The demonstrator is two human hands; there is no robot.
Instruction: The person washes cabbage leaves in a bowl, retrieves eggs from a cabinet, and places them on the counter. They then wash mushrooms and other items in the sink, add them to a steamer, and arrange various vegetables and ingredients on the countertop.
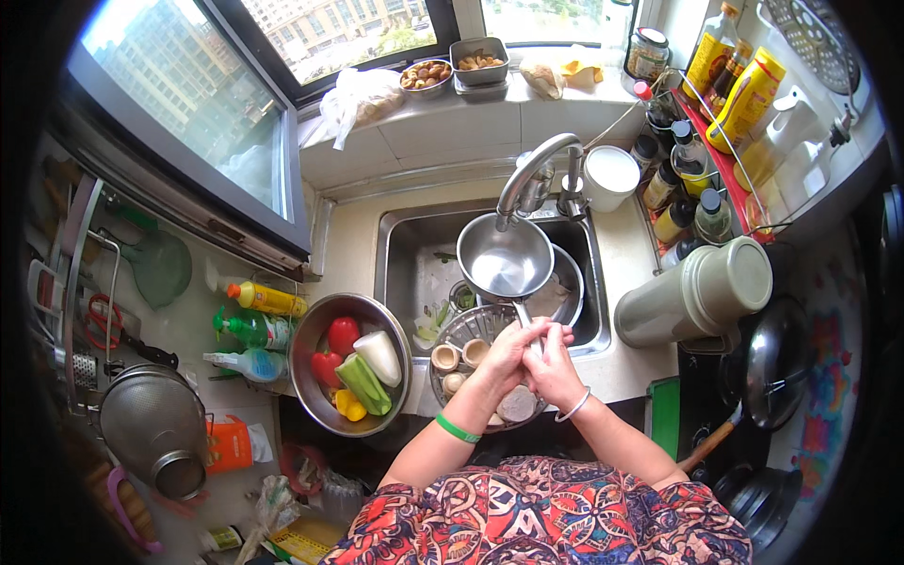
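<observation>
Both my hands meet around the handle of a stainless-steel saucepan [505,258] over the sink. My left hand [514,353], with a green band at the wrist, and my right hand [554,367], with a bangle, overlap on the handle and hide much of it. Directly above the pan is the spout of a curved metal faucet [540,166]. Beneath my hands, a perforated steel tray [470,332] rests at the sink's front edge, carrying mushrooms [474,352] and a pale round slice [517,404]. A metal pot [571,282] sits in the sink, partly covered by the saucepan.
Left of the sink, a steel bowl [302,367] holds peppers, a white radish piece and green stalks. Vegetable scraps [432,325] lie in the sink [417,265]. A large flask [692,296] and several seasoning bottles [688,152] stand right. An open window [191,106] juts in at left.
</observation>
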